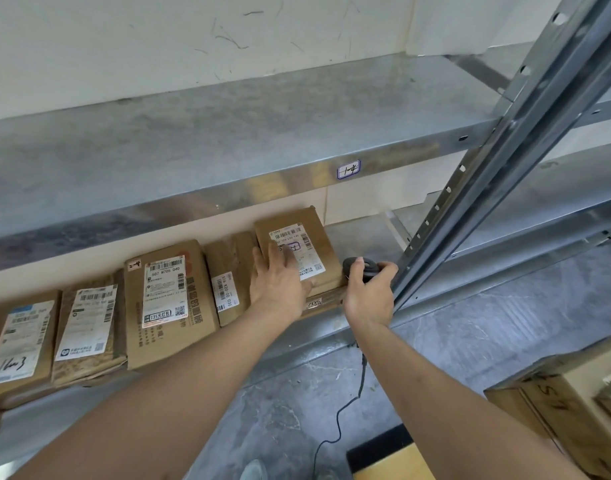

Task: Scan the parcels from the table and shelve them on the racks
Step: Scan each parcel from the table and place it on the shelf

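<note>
Reaching to the rack, left hand (280, 282) presses flat on a parcel (297, 251); right hand (370, 296) grips the scanner (361, 268).

Soft, even light all around me, nothing harsh. A dull sheen glares off the front lip of the upper shelf (228, 209), and the space beneath it sits in shade. My left hand (278, 284) smears with motion blur. Wide-angle bending bows the upright post (498, 161) and edges.
</note>
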Demonstrator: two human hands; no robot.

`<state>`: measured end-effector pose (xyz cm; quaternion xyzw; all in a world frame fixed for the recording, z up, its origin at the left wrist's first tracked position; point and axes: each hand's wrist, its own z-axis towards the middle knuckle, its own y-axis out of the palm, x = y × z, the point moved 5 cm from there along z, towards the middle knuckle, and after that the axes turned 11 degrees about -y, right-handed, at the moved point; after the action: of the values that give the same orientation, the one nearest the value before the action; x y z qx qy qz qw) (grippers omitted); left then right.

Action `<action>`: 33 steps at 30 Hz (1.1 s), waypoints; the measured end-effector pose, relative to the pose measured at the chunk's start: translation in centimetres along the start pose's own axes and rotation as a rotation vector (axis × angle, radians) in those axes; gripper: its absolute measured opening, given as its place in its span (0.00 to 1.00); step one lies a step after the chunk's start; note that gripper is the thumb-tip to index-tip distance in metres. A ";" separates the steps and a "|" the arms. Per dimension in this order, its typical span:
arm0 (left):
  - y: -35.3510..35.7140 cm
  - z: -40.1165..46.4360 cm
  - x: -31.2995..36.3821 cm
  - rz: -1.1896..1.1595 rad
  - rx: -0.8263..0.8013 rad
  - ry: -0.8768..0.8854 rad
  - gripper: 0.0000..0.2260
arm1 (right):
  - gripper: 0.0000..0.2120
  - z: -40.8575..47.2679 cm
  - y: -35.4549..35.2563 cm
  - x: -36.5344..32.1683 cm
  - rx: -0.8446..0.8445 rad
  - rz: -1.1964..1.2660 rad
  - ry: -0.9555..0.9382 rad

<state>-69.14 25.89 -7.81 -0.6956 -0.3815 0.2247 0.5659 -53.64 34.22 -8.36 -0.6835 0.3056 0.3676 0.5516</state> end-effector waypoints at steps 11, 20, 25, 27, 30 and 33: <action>0.3 0.2 0.4 0.059 -0.034 0.262 0.24 | 0.18 1.1 0.9 -0.4 -0.045 -0.007 -0.028; -0.1 0.1 0.9 0.071 -0.101 0.230 0.23 | 0.18 0.4 -0.6 -0.3 -0.034 0.068 -0.016; -2.9 -1.8 2.0 0.122 -0.053 0.242 0.22 | 0.19 -1.2 -1.4 -0.3 -0.016 0.125 0.017; -3.9 -3.2 1.9 0.140 -0.013 0.267 0.21 | 0.18 -2.3 -1.7 -0.5 -0.016 0.153 0.035; -5.1 -5.2 1.3 0.137 0.040 0.301 0.20 | 0.17 -4.4 -2.3 -1.3 0.008 0.203 0.039; -6.1 -7.2 0.3 0.122 0.069 0.356 0.21 | 0.17 -7.1 -2.8 -2.3 0.040 0.234 0.032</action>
<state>-65.32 22.12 -0.06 -0.7263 -0.2247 0.1450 0.6333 -51.38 27.84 -4.03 -0.6378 0.3994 0.4124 0.5135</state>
